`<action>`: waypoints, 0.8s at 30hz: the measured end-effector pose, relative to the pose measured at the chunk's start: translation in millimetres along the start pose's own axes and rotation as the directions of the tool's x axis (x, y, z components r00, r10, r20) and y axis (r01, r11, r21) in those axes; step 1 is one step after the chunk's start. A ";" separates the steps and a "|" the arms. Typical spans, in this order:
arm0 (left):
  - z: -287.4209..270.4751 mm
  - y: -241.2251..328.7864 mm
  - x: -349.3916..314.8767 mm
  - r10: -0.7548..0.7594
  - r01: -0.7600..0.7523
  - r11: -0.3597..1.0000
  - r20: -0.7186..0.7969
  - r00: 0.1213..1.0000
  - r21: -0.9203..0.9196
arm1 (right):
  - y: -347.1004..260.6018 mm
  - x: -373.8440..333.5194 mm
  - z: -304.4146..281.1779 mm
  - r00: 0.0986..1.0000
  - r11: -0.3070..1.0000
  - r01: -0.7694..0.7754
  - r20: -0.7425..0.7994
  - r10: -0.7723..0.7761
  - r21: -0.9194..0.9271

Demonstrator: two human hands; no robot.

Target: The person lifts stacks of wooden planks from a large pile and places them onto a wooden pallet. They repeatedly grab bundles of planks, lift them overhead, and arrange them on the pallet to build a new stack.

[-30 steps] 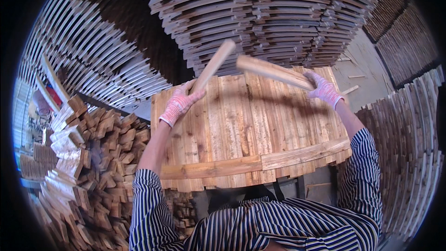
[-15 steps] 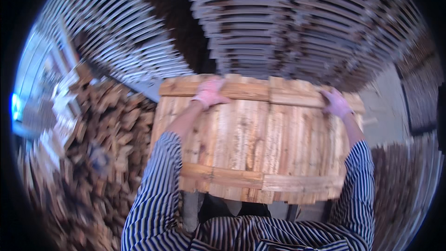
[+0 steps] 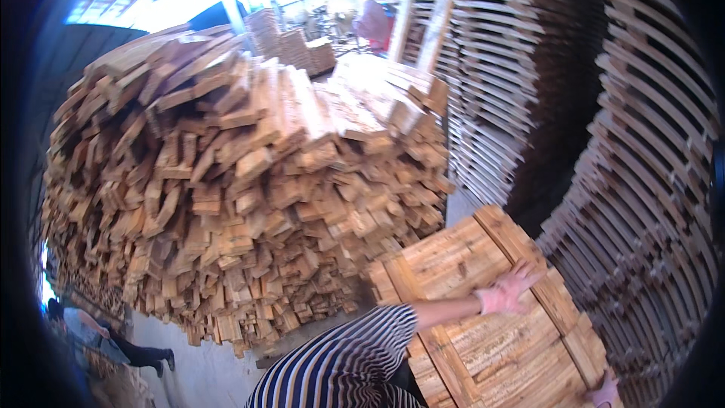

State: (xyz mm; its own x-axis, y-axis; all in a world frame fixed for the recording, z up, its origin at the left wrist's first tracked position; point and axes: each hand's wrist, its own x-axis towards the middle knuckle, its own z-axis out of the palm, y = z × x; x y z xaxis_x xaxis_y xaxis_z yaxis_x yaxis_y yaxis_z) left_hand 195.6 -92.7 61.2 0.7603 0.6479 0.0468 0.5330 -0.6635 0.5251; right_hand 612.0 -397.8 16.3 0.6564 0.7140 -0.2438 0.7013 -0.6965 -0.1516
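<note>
A wooden panel (image 3: 521, 347) of side-by-side boards, with slats nailed across it, lies tilted in the lower right. My left hand (image 3: 510, 291), in a pink glove, rests on the panel by its far cross slat. Its fingers are spread and lie flat on the wood. At the bottom of the view, by the panel's right end, my right hand (image 3: 604, 393) shows only in part, also gloved in pink. Its fingers are blurred and partly cut off, so their closure is unclear. The panel's near right part runs out of view.
A large heap of short wooden boards (image 3: 226, 204) rises to the left. Tall stacks of slatted wood (image 3: 483, 53) stand beyond the panel, with another curving stack (image 3: 649, 204) at right. Two upright planks (image 3: 434, 30) lean at the back. A person (image 3: 106, 336) is far left on grey floor.
My view has swung left, bringing the board heap to the middle. The panel and both hands now appear lower right and turned. My left hand stays on the panel.
</note>
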 end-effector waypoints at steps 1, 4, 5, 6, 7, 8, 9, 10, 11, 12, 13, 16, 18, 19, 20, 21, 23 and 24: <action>-22.2 -2.2 -29.2 -0.015 0.013 0.996 -0.019 1.000 -0.092 | -29.1 -4.0 -6.3 0.999 0.999 0.039 -0.039 -0.038 0.020; -90.5 -31.3 -128.6 -0.154 0.140 0.986 -0.180 0.971 -0.089 | -147.5 -20.8 -29.0 0.961 0.949 0.270 -0.113 -0.254 0.163; -111.7 -43.0 -156.2 -0.190 0.177 0.981 -0.246 0.951 -0.073 | -191.5 -30.3 -36.8 0.937 0.917 0.345 -0.126 -0.325 0.200; -133.0 -54.0 -184.2 -0.201 0.204 0.979 -0.339 0.919 -0.028 | -232.8 -40.0 -45.4 0.906 0.874 0.422 -0.131 -0.402 0.240; -159.7 -60.8 -215.5 -0.213 0.244 0.970 -0.434 0.876 0.017 | -274.9 -52.1 -55.3 0.865 0.816 0.501 -0.135 -0.484 0.289; -190.0 -64.1 -244.9 -0.150 0.231 0.969 -0.544 0.826 0.084 | -316.5 -64.3 -64.6 0.812 0.748 0.577 -0.137 -0.567 0.328; -223.4 -67.6 -271.6 -0.077 0.230 0.960 -0.644 0.761 0.158 | -359.0 -75.7 -75.9 0.743 0.659 0.654 -0.151 -0.652 0.370; -266.8 -59.2 -295.4 0.091 0.209 0.927 -0.728 0.680 0.311 | -397.9 -88.9 -90.1 0.666 0.566 0.723 -0.181 -0.724 0.397; -309.6 -49.6 -321.9 0.249 0.242 0.860 -0.784 0.569 0.449 | -439.3 -101.4 -105.6 0.571 0.458 0.790 -0.213 -0.793 0.408; -349.5 -32.3 -342.0 0.400 0.309 0.755 -0.779 0.483 0.579 | -481.5 -113.4 -123.7 0.462 0.333 0.849 -0.272 -0.844 0.409; -388.2 -19.1 -358.8 0.540 0.401 0.637 -0.753 0.377 0.658 | -522.3 -123.7 -142.0 0.353 0.211 0.893 -0.328 -0.877 0.396; -464.9 3.5 -401.1 0.628 0.583 0.483 -0.723 0.289 0.653 | -635.9 -183.3 -203.8 0.083 -0.101 0.890 -0.375 -0.923 0.445; -496.7 6.0 -423.4 0.571 0.669 0.449 -0.766 0.295 0.593 | -710.4 -227.7 -237.2 -0.080 -0.297 0.816 -0.412 -0.908 0.496; -510.5 5.2 -425.8 0.575 0.665 0.448 -0.762 0.297 0.598 | -741.1 -248.0 -256.5 -0.146 -0.380 0.783 -0.448 -0.882 0.493; -513.6 9.6 -423.3 0.495 0.706 0.472 -0.822 0.284 0.528 | -775.5 -259.2 -271.3 -0.175 -0.433 0.774 -0.502 -0.847 0.461; -518.5 10.5 -422.6 0.509 0.722 0.451 -0.816 0.275 0.525 | -809.1 -274.1 -287.0 -0.210 -0.493 0.758 -0.555 -0.805 0.428; -519.3 -4.6 -414.6 0.495 0.729 0.502 -0.846 0.200 0.466 | -906.2 -298.8 -318.8 -0.200 -0.525 0.688 -0.564 -0.801 0.501; -518.9 -4.7 -394.1 0.504 0.664 0.602 -0.856 0.114 0.444 | -918.5 -309.5 -345.9 -0.177 -0.523 0.596 -0.535 -0.826 0.609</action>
State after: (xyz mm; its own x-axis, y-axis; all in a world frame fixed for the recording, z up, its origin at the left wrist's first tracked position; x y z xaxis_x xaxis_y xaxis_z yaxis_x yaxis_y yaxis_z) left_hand -299.2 -150.7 481.2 0.0382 0.0598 0.9975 0.9903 -0.1358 -0.0298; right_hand -139.2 45.7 562.3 -0.5467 0.4868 0.6813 -0.1447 0.7465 -0.6495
